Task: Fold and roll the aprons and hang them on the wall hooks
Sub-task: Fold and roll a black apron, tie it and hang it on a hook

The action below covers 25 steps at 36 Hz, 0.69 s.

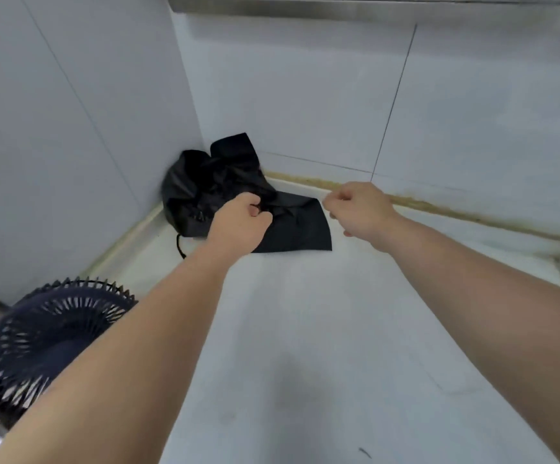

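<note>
Reaching forward with both bare arms, a person works at a crumpled heap of black, slightly shiny apron fabric (204, 182). The heap lies bunched in the far left corner of a white countertop (305, 346), against white tiled walls (305, 95). One flat flap of the cloth spreads out toward the right.

The left hand (241, 224) is curled into a fist and grips a fold of the black cloth near the middle of the heap. The right hand (359, 209) has its fingers curled just beside the flap's right corner. Whether it pinches the cloth or holds nothing cannot be told.

A thin black cord (179, 246) trails from the heap's lower left edge. A dark blue fan with a slatted round grille (47, 333) stands at the near left. No wall hooks are in view.

The step in hand appears to be the very start: taking an apron from the heap. Next, the cloth likely needs pulling onto the open counter and spreading flat, so that it can be folded.
</note>
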{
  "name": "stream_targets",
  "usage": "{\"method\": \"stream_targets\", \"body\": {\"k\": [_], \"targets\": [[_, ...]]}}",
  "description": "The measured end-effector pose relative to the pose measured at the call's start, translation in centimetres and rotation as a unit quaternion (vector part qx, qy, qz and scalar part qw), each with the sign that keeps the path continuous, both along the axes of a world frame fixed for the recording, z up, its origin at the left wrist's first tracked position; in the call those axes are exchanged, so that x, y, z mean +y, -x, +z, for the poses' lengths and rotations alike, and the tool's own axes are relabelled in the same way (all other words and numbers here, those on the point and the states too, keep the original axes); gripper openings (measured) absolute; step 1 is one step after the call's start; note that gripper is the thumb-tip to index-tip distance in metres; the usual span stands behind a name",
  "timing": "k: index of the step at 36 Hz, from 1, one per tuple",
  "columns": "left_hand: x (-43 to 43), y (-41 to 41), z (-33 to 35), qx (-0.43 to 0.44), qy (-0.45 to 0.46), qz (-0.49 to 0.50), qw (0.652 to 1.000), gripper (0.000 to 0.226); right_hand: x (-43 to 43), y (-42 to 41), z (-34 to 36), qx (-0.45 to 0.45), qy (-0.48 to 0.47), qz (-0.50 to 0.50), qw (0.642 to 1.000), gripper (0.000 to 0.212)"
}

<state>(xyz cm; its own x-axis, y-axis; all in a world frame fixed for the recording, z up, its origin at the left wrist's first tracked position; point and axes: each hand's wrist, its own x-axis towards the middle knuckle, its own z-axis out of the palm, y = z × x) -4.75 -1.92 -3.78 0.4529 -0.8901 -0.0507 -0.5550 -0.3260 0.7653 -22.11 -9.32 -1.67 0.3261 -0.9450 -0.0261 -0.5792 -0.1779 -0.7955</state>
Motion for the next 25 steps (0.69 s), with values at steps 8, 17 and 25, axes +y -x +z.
{"method": "stream_targets", "body": {"k": [8,17,25], "targets": [[-7.1,-3.8,-6.1,-0.122,-0.034,-0.011,0.992,0.040,-5.8,-2.7,-3.5,0.041,-0.043,-0.009,0.998,0.033],[-10.8,-6.8,-11.7,-0.182,-0.282,0.011,0.942,0.080,-8.3,-3.3,-7.3,0.074,-0.076,0.019,0.994,0.032],[-10.2,-0.5,-9.8,0.047,-0.114,-0.052,0.991,0.040,-7.7,-2.3,-7.6,0.024,-0.079,-0.030,0.996,0.028]]}}
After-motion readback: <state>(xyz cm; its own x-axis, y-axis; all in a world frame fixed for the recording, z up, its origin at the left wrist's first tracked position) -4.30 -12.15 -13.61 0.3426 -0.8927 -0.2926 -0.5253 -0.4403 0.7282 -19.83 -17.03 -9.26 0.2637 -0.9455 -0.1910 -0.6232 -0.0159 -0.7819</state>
